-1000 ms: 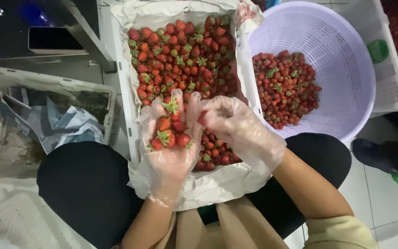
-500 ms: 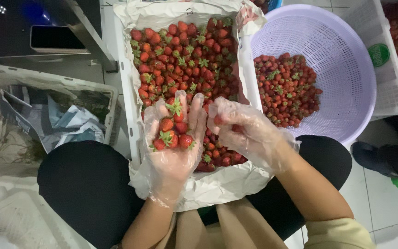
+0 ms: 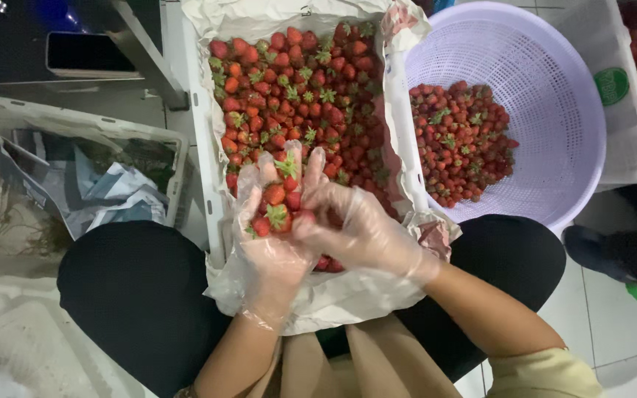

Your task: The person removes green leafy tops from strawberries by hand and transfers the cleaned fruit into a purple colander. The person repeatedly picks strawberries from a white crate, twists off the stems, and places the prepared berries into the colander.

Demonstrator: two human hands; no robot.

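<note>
Now | left hand (image 3: 270,243) fingers cup strawberries (image 3: 278,206) | right hand (image 3: 359,232) fingers pinch one | crate (image 3: 200,147) edge beside.

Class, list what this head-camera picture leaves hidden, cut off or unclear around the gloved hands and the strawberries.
- Strawberries in the left hand: the right hand covers part of the pile.
- Lined crate: its near end sits under both hands.
- Lilac basket: the top edge cuts its rim.
- Right hand's fingertips: blurred by the glove.

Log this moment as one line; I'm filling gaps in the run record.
left hand: gloved, palm up, cupping strawberries | right hand: gloved, fingers at that pile | below: paper-lined crate of strawberries | right: lilac basket, partly filled
</note>
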